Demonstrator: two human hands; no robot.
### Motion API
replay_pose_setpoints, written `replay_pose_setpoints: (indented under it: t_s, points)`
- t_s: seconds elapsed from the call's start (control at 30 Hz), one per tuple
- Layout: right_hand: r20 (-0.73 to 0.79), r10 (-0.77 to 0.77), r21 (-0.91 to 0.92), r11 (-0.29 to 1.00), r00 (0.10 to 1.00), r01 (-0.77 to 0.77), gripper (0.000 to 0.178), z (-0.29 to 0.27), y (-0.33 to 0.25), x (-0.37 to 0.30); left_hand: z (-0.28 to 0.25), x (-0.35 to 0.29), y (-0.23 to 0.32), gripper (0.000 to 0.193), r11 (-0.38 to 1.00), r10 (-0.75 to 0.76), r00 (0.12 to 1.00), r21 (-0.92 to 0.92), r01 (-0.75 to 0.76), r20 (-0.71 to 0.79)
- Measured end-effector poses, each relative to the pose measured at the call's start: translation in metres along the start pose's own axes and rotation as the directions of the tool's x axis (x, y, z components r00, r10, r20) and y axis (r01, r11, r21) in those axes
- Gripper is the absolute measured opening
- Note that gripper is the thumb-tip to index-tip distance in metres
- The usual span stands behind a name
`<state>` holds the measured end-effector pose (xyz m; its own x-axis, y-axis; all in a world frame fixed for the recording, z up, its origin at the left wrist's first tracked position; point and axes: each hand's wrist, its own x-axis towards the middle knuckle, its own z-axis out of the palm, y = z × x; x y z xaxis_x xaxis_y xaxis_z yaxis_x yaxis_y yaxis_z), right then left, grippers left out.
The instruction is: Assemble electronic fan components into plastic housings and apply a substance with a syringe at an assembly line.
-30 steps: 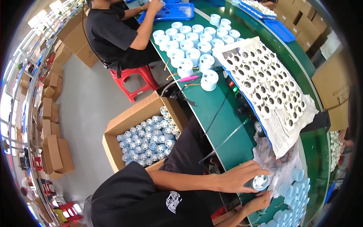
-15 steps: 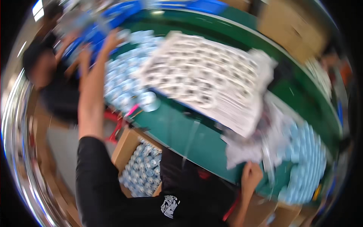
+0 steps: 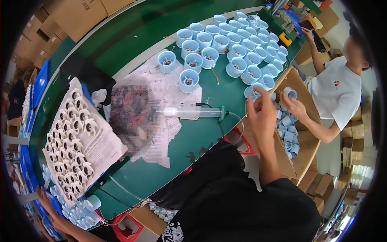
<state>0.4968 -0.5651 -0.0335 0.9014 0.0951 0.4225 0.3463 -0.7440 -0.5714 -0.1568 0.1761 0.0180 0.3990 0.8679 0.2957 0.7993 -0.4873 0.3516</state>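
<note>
My right hand (image 3: pixel 262 115) reaches to the near edge of the table, its fingers apart beside a light blue cup-shaped housing (image 3: pixel 252 93). Whether a fingertip touches that housing is hard to tell. At the lower left my left hand (image 3: pixel 42 196) lies stretched out by another group of blue housings (image 3: pixel 82 211); its fingers are too small and blurred to read. Many upright housings (image 3: pixel 220 43) with coppery parts inside cover the far right of the table. A clear syringe (image 3: pixel 193 111) with a green end and a hose lies on stained newspaper (image 3: pixel 163 141).
White fan impellers (image 3: pixel 70 149) with dark hubs stand on a paper-covered board at the left. Beside my right hand is a cardboard box (image 3: pixel 310 151) of housings. Across it a co-worker's hand (image 3: pixel 294 105) holds a blue housing (image 3: pixel 290 93). A red stool (image 3: pixel 129 230) stands below the table.
The view has swung from the left side of the table to the right. My right hand has moved from a closed pose near the table edge to the housings, with its fingers now apart.
</note>
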Motion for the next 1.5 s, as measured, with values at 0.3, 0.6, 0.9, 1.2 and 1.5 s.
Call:
replay_pose_setpoints:
  t_s: [0.3, 0.6, 0.9, 1.2, 1.5]
  points:
    - [0.180, -0.019, 0.024, 1.000, 0.983, 0.015, 0.018, -0.021, 0.011, 0.004, 0.116, -0.247, 0.515, 0.037, 0.666, 0.382, 0.924, -0.698, -0.263, 0.017]
    - [0.473, -0.122, 0.782, 0.514, 0.873, -0.352, 0.028, 0.016, -0.047, -0.047, 0.239, -0.289, 0.693, 0.063, 0.619, 0.557, 0.808, -0.745, -0.249, 0.193]
    - [0.800, -0.173, 0.528, -0.249, 0.574, -0.812, 0.032, 0.049, -0.001, -0.065, 0.272, -0.272, 0.719, 0.057, 0.567, 0.729, 0.666, -0.682, -0.461, 0.156]
    - [0.582, -0.071, 0.799, -0.133, 0.810, -0.586, 0.039, 0.056, -0.015, -0.072, 0.257, -0.310, 0.705, 0.065, 0.296, 0.683, 0.724, -0.868, -0.398, -0.100]
    - [0.606, -0.368, 0.533, -0.470, 0.705, -0.703, 0.051, 0.084, 0.017, -0.039, 0.217, -0.322, 0.692, 0.067, 0.349, 0.692, 0.722, -0.867, -0.355, -0.017]
